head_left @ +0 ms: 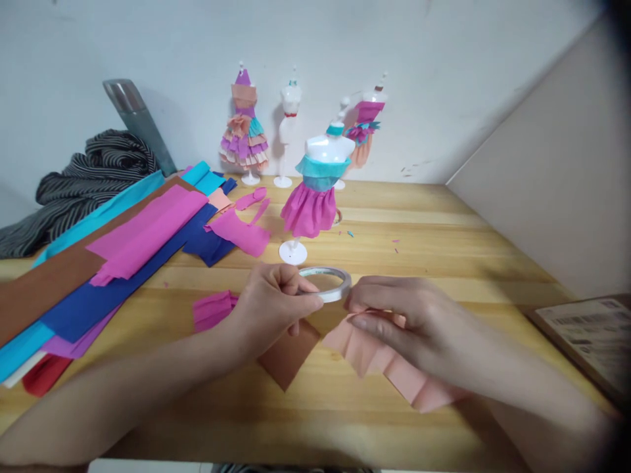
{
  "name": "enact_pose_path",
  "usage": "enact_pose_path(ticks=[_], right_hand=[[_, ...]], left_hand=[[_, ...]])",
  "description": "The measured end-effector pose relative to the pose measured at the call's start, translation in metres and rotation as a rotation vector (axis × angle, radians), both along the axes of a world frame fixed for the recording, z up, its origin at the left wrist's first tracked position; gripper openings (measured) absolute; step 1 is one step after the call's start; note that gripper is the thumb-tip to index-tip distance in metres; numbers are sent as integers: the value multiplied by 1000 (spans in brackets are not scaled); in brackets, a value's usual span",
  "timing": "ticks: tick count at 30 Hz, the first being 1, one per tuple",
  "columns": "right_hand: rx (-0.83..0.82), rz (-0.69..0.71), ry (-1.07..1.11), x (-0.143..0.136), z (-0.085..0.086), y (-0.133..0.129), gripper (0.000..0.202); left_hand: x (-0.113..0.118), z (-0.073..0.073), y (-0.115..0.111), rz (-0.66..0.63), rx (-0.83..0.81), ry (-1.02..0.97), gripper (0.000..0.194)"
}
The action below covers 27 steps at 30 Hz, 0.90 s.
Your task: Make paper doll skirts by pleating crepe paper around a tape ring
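My left hand pinches a narrow roll of tape between thumb and fingers, holding it up above the table. Close to the right edge of the roll, my right hand has its fingers pressed together on a pleated peach crepe paper strip, which hangs out below the thumb. Whether a tape end is also in those fingers cannot be made out. A brown paper piece lies beneath my left hand, and a gathered pink paper piece is partly covered by that wrist.
A small mannequin in a turquoise and pink paper dress stands just beyond my hands. Several more mannequins, one a tiered dress form, line the wall. Coloured paper sheets, striped cloth and a bottle occupy the left; a cardboard box is right.
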State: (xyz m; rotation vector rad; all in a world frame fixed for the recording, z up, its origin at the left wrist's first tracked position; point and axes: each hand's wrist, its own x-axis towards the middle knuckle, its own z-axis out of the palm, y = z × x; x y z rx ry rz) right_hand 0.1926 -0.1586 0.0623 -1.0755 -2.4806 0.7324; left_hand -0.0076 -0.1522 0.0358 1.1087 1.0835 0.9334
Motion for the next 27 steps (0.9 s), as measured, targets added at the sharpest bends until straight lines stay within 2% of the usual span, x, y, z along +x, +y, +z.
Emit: enact_pose_path(ticks=[2,4,6,9,13,16,22,27], right_hand=[[-29,-9,-45,4,2,-4,21],[-62,53,-76,7,7,-9,22],[-84,135,-56,9,12,-12,25],[-91,171,31,7,15,-12,27],[-157,184,68,2,7,-5,22],[-219,168,69,1,1,-1,17],[-370,195,201,4,1,7,21],[-453,198,301,12,-6,15,23]], left_hand=[[0,-2,-1,-34,20,14,44],[-1,-4,-2,-40,52,38,43],[-2,-5,-1,-19,90,75,42],[-1,-5,-2,-21,172,136,42],[1,-3,-7,-60,294,244,42],[0,1,-7,-100,325,310,40],[-11,3,9,-224,188,238,41],[-22,1,25,-472,16,176,28]])
